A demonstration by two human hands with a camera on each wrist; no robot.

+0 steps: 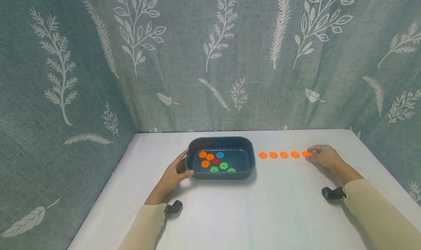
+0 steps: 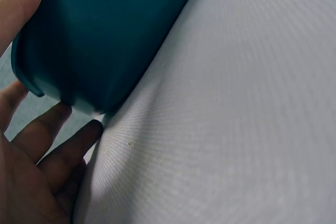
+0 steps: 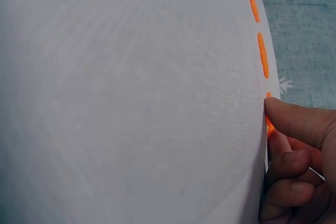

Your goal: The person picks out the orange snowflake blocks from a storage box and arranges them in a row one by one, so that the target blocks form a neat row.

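A dark teal rectangular tray stands on the white table. My left hand holds its left end, the thumb at the front corner of the rim and the fingers along the side; the left wrist view shows the fingertips against the tray wall. To the right of the tray, several orange notched plastic discs lie flat in a straight row. At the row's right end my right hand pinches the last orange disc between thumb and fingers, close on the table, partly hidden by the thumb.
Inside the tray lie orange discs, a blue disc, a dark red disc and green discs. A grey-green leaf-patterned curtain stands behind the white table and along its sides.
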